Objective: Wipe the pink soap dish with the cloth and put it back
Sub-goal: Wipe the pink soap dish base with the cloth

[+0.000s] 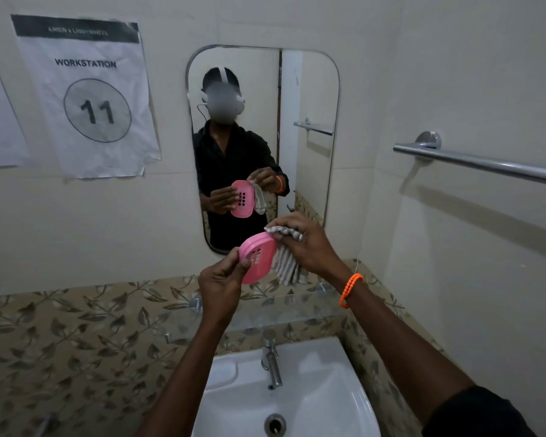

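1. The white sink point(338, 389) lies nearest, at the bottom of the view. Its front is cut off by the frame edge and its left rim is hidden behind the left forearm. Its basin holds only the drain point(275, 424), and the chrome tap point(271, 362) stands at its back edge.
2. The leaf-patterned tile band point(76, 335) runs along the wall behind the sink. A glass shelf point(297, 305) sits against it above the tap. The shelf is clear and hard to make out, apart from its metal brackets.
3. The mirror point(312, 96) hangs above the shelf. It reflects a person in a dark shirt holding the dish and cloth. Its lower edge is partly hidden by the hands.
4. A creased paper sign point(85, 96) reading "WORKSTATION 11" is stuck to the wall left of the mirror. Its header line is too blurred to read. A second sheet at the left edge is cut off.
5. A chrome towel rail point(473, 162) runs off the right edge.
6. The left hand point(223, 283) grips the pink soap dish point(257, 261) by its lower left rim, holding it tilted on edge in the air above the shelf, in front of the mirror's bottom.
7. The right hand point(303, 244), with an orange bracelet point(350, 290) on its wrist, clutches the striped cloth point(286, 266) against the dish's right edge. The cloth's tail hangs below.
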